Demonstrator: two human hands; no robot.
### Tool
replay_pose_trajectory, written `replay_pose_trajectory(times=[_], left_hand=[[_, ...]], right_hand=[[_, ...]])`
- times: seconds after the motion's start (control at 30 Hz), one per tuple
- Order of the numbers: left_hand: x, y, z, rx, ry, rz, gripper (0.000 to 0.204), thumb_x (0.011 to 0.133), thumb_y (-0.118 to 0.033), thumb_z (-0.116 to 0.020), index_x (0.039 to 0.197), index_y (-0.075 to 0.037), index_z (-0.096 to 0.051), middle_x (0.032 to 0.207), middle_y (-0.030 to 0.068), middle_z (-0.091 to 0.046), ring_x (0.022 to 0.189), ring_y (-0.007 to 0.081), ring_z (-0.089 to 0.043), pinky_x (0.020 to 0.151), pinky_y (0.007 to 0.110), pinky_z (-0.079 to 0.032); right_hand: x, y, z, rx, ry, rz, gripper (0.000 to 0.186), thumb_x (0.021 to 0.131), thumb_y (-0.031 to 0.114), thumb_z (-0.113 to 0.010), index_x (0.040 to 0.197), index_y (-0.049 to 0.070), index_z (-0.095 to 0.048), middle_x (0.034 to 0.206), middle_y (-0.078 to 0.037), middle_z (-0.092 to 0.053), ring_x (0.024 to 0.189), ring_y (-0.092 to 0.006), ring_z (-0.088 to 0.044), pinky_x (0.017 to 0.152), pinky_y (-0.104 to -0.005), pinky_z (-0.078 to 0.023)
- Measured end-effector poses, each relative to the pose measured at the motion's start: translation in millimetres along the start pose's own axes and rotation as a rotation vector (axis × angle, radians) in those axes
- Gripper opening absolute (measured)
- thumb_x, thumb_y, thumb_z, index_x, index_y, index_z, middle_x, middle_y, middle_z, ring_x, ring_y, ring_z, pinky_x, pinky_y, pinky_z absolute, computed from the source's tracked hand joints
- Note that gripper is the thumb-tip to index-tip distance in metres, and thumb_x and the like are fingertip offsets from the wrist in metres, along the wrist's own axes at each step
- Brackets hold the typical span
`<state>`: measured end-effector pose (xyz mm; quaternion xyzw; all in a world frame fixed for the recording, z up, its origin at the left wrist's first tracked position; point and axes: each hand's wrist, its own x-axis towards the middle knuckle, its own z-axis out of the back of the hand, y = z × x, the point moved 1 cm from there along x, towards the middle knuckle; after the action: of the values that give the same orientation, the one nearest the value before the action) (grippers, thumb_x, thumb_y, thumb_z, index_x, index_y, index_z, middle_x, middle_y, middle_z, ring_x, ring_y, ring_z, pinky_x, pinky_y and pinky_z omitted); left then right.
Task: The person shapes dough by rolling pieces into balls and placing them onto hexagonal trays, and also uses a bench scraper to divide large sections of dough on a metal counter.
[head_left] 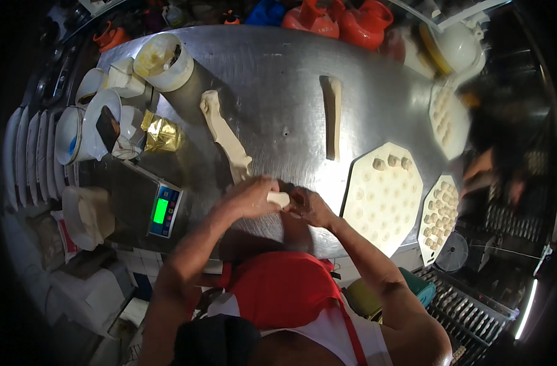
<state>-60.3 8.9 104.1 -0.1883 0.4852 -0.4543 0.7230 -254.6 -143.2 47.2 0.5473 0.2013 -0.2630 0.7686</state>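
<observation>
My left hand (253, 197) is closed around a pale dough piece (278, 199) near the table's front edge. The dough's end sticks out between thumb and fingers. My right hand (311, 208) is closed at that end, its fingertips at the dough; whether they hold a torn-off bit is hidden. Just beyond my left hand lies a long dough strip (228, 140), its near end running up to that hand. To the right, a second dough strip (333, 116) lies lengthwise. Beside my right hand is a white octagonal board (376, 210) with dimples and three small dough pieces (392, 161) at its far edge.
A scale (166, 210) with a green display stands left, near a gold packet (162, 132) and several white tubs (164, 73). At right are a board (434, 244) full of dough pieces, another board (455, 128) and a person's blurred arm (478, 166). Red vessels (365, 25) stand beyond the steel table (272, 79).
</observation>
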Motion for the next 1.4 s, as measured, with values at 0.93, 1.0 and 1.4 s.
replay_pose_trajectory(times=[0.93, 1.0, 1.4], left_hand=[[80.3, 40.7, -108.3, -0.348, -0.311, -0.522, 0.058, 0.102, -0.022, -0.073, 0.150, -0.002, -0.048, 0.139, 0.0185, -0.062, 0.127, 0.0317, -0.064, 0.110, 0.041, -0.053], [33.4, -10.9, -74.0, -0.184, -0.239, -0.416, 0.046, 0.105, -0.022, -0.070, 0.142, -0.001, -0.055, 0.125, 0.0144, -0.069, 0.117, 0.0286, -0.068, 0.105, 0.039, -0.055], [-62.0, -8.1, -180.0, -0.016, 0.300, -0.093, 0.061, 0.104, -0.039, -0.065, 0.153, -0.005, -0.054, 0.149, 0.0210, -0.059, 0.144, 0.0322, -0.054, 0.121, 0.042, -0.041]], right_hand=[[15.0, 101.2, 50.1, 0.487, -0.171, 0.287, 0.055, 0.089, 0.012, -0.086, 0.136, 0.010, -0.059, 0.123, -0.005, -0.067, 0.116, -0.0168, -0.065, 0.104, -0.0347, -0.053], [-23.8, 119.6, 68.3, 0.509, -0.334, 0.368, 0.053, 0.090, 0.010, -0.085, 0.136, 0.010, -0.058, 0.118, -0.002, -0.065, 0.111, -0.0139, -0.064, 0.100, -0.0324, -0.053], [-85.6, 88.5, -40.8, 0.104, 0.038, 0.340, 0.073, 0.097, 0.018, -0.076, 0.160, 0.001, -0.044, 0.161, -0.023, -0.045, 0.151, -0.0417, -0.043, 0.126, -0.0479, -0.037]])
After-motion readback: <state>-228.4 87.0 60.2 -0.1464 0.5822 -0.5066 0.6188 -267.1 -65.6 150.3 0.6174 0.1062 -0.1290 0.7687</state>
